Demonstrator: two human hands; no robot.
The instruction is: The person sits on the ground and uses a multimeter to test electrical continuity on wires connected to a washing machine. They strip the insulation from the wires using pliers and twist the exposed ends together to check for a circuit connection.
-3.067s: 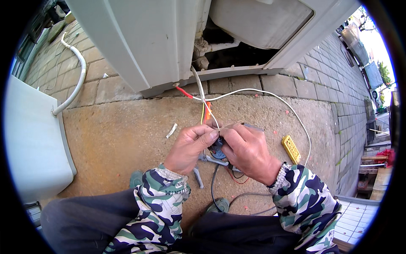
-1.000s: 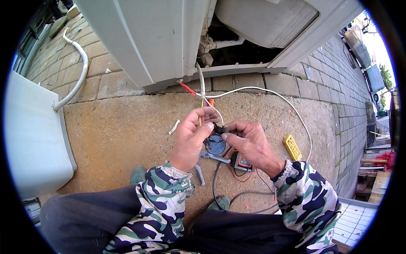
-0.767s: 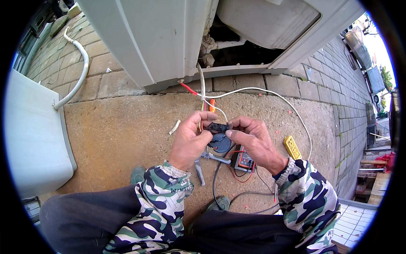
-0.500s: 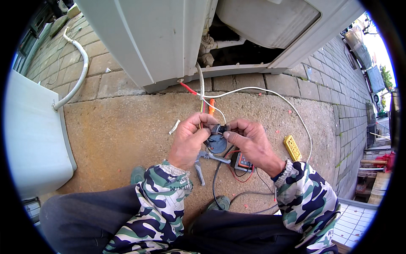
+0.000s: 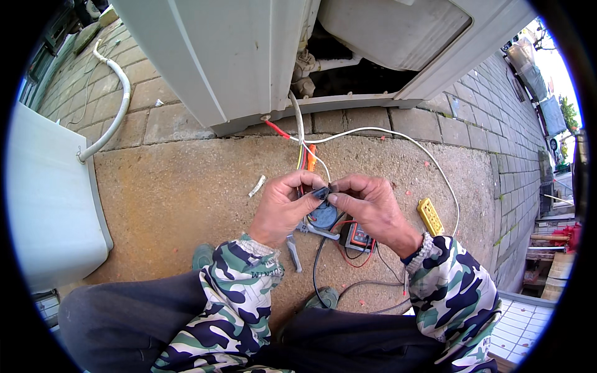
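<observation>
My left hand (image 5: 283, 208) and my right hand (image 5: 372, 210) meet over the ground, fingertips pinched together on a small dark strip of tape (image 5: 321, 193) wrapped at the end of a bundle of coloured wires (image 5: 303, 158). The wires run up to an open grey metal unit (image 5: 249, 56). Below my hands lie a dark roll of tape (image 5: 323, 217), a small meter (image 5: 359, 237) with red and black leads, and pliers (image 5: 293, 250).
A yellow block (image 5: 430, 216) lies to the right on the concrete. A white cable (image 5: 398, 140) loops from the unit around my right side. A white hose (image 5: 115, 115) and a pale panel (image 5: 43, 199) stand at left. Brick paving surrounds the slab.
My hands have stayed together at the wire ends, shifting slightly; the fingers keep working the dark tape around the joint. Nothing else has moved.
</observation>
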